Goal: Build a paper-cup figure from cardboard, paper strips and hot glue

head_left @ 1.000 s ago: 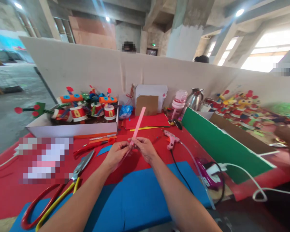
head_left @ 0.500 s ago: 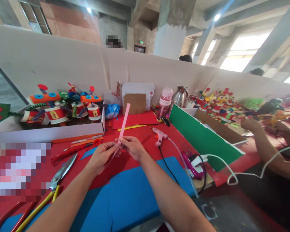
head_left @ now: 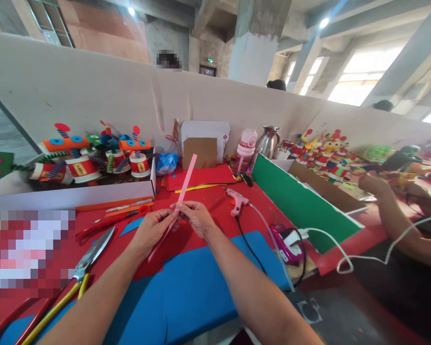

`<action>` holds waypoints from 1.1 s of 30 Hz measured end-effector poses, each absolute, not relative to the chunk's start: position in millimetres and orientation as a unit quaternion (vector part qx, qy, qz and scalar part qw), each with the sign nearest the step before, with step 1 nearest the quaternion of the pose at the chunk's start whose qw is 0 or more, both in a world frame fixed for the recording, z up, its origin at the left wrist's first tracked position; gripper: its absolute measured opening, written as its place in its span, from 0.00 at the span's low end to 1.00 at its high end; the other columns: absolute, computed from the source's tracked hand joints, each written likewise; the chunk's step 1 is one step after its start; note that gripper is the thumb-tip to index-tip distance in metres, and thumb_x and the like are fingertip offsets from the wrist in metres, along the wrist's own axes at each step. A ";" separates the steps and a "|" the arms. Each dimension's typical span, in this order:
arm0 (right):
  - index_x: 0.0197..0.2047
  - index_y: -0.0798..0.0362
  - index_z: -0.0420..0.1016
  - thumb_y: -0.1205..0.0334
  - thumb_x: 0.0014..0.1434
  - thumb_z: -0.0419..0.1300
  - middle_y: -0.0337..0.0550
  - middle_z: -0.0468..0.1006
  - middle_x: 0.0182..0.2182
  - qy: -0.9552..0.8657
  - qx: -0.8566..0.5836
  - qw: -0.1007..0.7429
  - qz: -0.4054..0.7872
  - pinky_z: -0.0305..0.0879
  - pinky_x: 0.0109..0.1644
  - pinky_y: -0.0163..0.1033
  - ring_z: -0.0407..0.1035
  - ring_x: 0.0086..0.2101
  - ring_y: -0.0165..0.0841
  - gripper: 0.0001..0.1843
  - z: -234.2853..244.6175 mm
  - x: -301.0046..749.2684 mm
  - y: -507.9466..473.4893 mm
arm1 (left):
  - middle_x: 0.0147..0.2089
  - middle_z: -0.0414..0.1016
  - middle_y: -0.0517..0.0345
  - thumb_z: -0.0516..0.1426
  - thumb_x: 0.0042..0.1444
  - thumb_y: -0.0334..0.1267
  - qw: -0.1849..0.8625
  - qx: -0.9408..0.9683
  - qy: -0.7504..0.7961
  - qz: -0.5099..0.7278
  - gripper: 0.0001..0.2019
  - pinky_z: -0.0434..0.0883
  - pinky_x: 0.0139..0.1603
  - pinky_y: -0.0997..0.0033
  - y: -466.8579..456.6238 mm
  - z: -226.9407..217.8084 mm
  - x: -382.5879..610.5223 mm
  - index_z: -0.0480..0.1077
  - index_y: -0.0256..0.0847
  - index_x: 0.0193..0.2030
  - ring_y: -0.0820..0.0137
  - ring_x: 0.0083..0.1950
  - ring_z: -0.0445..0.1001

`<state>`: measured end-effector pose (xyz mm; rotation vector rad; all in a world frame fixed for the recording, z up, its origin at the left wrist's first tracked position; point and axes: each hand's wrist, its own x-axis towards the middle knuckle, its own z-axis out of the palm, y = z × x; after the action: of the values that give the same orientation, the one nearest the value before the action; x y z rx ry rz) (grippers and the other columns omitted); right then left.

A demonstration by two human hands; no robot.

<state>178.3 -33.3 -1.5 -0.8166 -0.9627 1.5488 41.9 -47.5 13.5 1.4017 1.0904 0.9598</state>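
A long pink paper strip (head_left: 187,179) slants up and away from my two hands, which meet over the red table top. My left hand (head_left: 153,230) pinches the strip's lower part, whose tail hangs down to the left. Fingers of my right hand (head_left: 197,218) close on the same strip just beside the left. A blue foam sheet (head_left: 197,287) lies under my forearms. A pink glue gun (head_left: 237,201) rests to the right of my hands, its black cord running toward me.
Large scissors (head_left: 75,278) with red and yellow handles lie at left. A white box (head_left: 75,194) holds finished paper-cup figures. A green board (head_left: 301,206), a purple device with white cable, a metal kettle and a pink bottle stand right. Another person's arms (head_left: 398,225) work at far right.
The view swung to the right between the first two frames. The pink strip has slid a little lower through my fingers, and its tail now shows below my left hand.
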 end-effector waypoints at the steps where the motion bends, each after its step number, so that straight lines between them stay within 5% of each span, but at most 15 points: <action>1: 0.26 0.54 0.82 0.46 0.37 0.72 0.33 0.70 0.17 -0.405 -0.346 0.543 0.649 0.59 0.32 0.33 0.61 0.23 0.24 0.20 -2.5 177.9 -33.0 | 0.22 0.73 0.57 0.61 0.42 0.63 0.525 0.593 0.458 0.404 0.25 0.67 0.31 0.73 -47.6 13.9 42.4 0.73 0.37 0.26 0.70 0.27 0.69; 33: 0.21 0.53 0.80 0.46 0.38 0.71 0.36 0.73 0.18 -0.396 -0.403 0.556 0.610 0.61 0.31 0.34 0.60 0.22 0.24 0.18 -3.3 172.4 -36.1 | 0.20 0.67 0.60 0.58 0.45 0.63 0.485 0.633 0.461 0.388 0.26 0.60 0.27 0.75 -46.0 13.2 39.3 0.67 0.39 0.19 0.73 0.24 0.62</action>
<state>172.4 -36.1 -3.3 -0.9505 -0.9354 1.4391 39.3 -46.0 13.2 1.5418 1.1216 0.9448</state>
